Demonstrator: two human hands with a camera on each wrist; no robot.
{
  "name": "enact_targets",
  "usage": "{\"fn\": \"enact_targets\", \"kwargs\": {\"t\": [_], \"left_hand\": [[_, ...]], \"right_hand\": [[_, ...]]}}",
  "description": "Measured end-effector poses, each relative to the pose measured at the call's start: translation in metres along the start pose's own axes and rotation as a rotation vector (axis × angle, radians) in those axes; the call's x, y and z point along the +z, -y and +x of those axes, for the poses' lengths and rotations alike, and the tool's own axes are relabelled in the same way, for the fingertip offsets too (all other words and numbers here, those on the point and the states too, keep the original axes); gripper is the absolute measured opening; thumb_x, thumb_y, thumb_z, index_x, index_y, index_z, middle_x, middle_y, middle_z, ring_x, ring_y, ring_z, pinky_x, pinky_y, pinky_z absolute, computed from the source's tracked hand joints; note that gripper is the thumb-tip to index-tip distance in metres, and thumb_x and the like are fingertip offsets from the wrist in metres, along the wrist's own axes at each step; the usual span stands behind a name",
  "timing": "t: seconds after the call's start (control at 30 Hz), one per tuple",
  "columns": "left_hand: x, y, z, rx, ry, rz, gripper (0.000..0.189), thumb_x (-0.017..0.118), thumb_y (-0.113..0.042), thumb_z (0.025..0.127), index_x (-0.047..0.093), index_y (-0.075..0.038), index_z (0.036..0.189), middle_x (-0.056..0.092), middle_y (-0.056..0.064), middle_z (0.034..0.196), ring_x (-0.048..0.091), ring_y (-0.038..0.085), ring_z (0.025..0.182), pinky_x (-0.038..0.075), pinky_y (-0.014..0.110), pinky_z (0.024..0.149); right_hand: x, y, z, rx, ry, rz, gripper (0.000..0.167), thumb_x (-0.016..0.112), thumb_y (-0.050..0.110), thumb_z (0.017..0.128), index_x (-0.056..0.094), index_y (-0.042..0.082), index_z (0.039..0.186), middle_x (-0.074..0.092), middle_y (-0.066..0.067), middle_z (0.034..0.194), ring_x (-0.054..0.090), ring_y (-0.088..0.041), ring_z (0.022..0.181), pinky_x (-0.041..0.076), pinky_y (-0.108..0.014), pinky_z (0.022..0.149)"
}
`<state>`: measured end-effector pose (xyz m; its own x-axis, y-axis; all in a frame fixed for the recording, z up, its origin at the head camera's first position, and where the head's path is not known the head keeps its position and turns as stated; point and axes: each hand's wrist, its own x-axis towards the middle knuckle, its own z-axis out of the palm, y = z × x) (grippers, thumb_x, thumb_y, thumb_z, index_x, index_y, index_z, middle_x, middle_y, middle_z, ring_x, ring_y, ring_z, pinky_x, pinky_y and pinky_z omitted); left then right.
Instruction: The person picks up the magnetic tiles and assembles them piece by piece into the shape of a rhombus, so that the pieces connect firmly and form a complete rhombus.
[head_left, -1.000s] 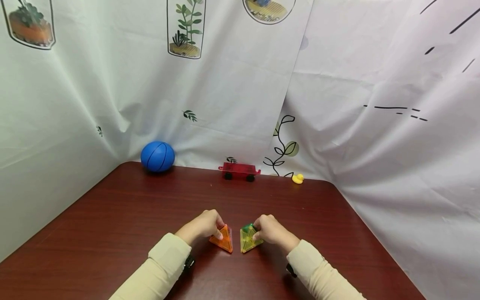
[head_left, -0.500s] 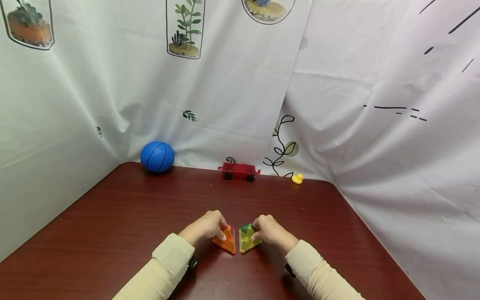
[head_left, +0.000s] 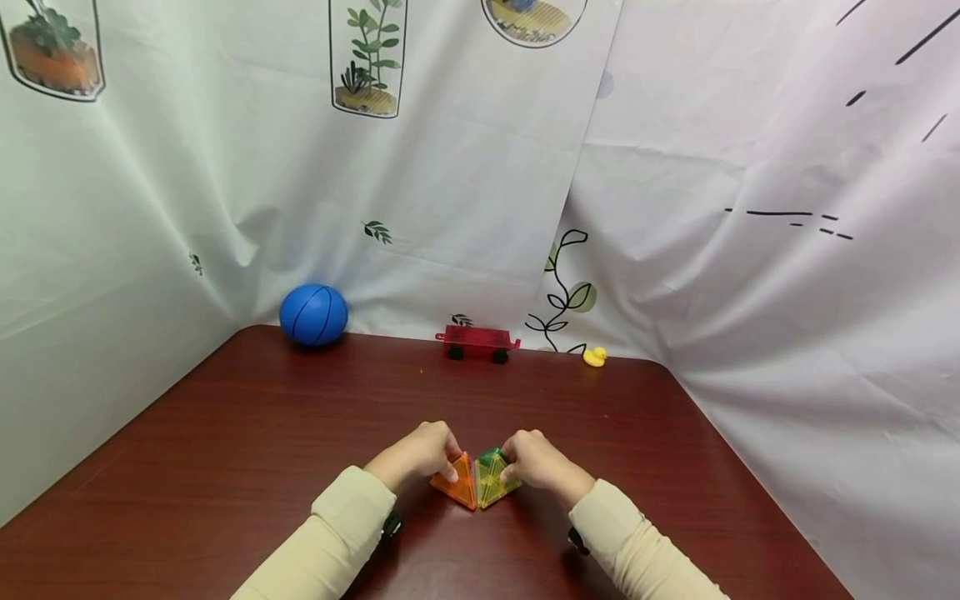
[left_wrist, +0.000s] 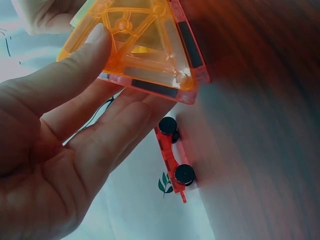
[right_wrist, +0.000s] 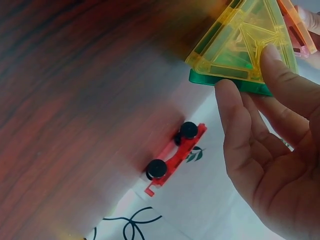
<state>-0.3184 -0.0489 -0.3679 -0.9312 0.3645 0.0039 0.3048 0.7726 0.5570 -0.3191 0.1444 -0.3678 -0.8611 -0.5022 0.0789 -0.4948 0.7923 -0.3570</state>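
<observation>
My left hand (head_left: 424, 452) pinches an orange triangular magnetic tile (left_wrist: 142, 55), thumb on its face. Behind it, in the same grip, lies a pink tile (left_wrist: 198, 55), its edges showing past the orange one. With thumb and fingers my right hand (head_left: 542, 463) holds a yellow triangular magnetic tile (right_wrist: 232, 52), backed by a green tile (right_wrist: 205, 78). Both pairs stand tilted near the front middle of the table. In the head view, the lower corners of the orange and yellow tiles come right up to each other, with a narrow gap widening above.
Along the back of the dark red-brown table (head_left: 300, 400) are a blue ball (head_left: 313, 314), a red toy wagon (head_left: 477, 338) with black wheels and a yellow toy duck (head_left: 595, 357). A printed white curtain (head_left: 465, 183) hangs behind and around the sides.
My left hand has moved to the right with the orange and pink tiles, narrowing the gap to the yellow and green ones. The right hand has shifted slightly left.
</observation>
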Motion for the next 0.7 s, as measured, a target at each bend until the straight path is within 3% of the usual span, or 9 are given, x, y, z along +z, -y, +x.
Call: {"fn": "enact_targets", "kwargs": {"t": [0.13, 0.7], "left_hand": [[0.0001, 0.0, 0.0001, -0.001, 0.006, -0.013, 0.025, 0.078, -0.009, 0.06, 0.069, -0.006, 0.083, 0.063, 0.002, 0.078, 0.057, 0.018, 0.078, 0.048, 0.032, 0.065], [-0.0002, -0.0001, -0.0008, -0.01, 0.003, -0.042, 0.023, 0.077, -0.009, 0.06, 0.069, -0.006, 0.082, 0.063, 0.003, 0.079, 0.057, 0.015, 0.074, 0.048, 0.031, 0.063]], "right_hand": [[-0.0001, 0.0001, -0.0002, -0.012, 0.0, 0.008, 0.013, 0.072, 0.013, 0.069, 0.067, 0.005, 0.078, 0.051, 0.007, 0.054, 0.039, -0.006, 0.048, 0.035, -0.02, 0.044], [-0.001, 0.0028, 0.0017, -0.023, 0.013, 0.044, 0.008, 0.072, 0.012, 0.07, 0.068, 0.007, 0.075, 0.055, 0.008, 0.057, 0.038, -0.004, 0.047, 0.033, -0.019, 0.043]]}}
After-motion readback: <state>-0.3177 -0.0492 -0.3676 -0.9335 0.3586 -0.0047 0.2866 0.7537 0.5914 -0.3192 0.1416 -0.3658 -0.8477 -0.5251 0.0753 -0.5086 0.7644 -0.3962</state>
